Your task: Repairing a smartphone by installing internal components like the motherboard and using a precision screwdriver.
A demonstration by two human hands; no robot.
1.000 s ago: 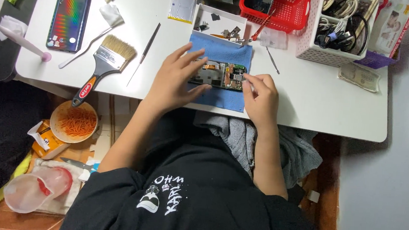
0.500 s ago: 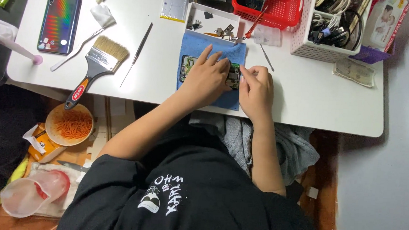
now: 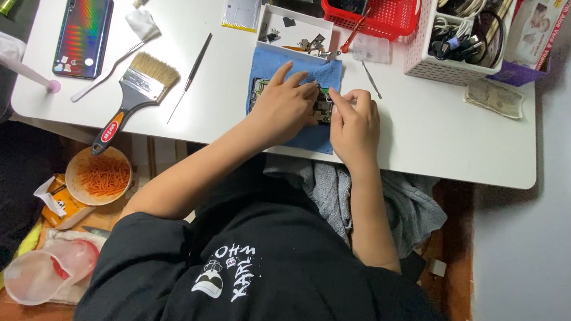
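Hands meet over an opened phone [image 3: 321, 105] that lies on a blue cloth [image 3: 296, 69] near the front edge of the white table [image 3: 434, 137], about midway along it. Your left hand [image 3: 282, 107] lies flat on the phone's left part, fingers spread and pressing down, so most of the phone is hidden; only a strip of green board and dark frame shows between your hands. Your right hand [image 3: 355, 122] touches the phone's right end with fingertips drawn together in a pinch; whether they clamp anything I cannot tell. Just behind the cloth sits a white parts tray [image 3: 295, 27] with small dark bits, and a red basket [image 3: 376, 6] stands at the back edge. A thin metal probe [image 3: 371, 79] lies just right of the cloth. Toward the left edge lie a paintbrush [image 3: 135, 100], a slim pick [image 3: 189, 77] and a phone with a rainbow back [image 3: 83, 32]. A white basket of cables [image 3: 461, 39] stands near the back right corner
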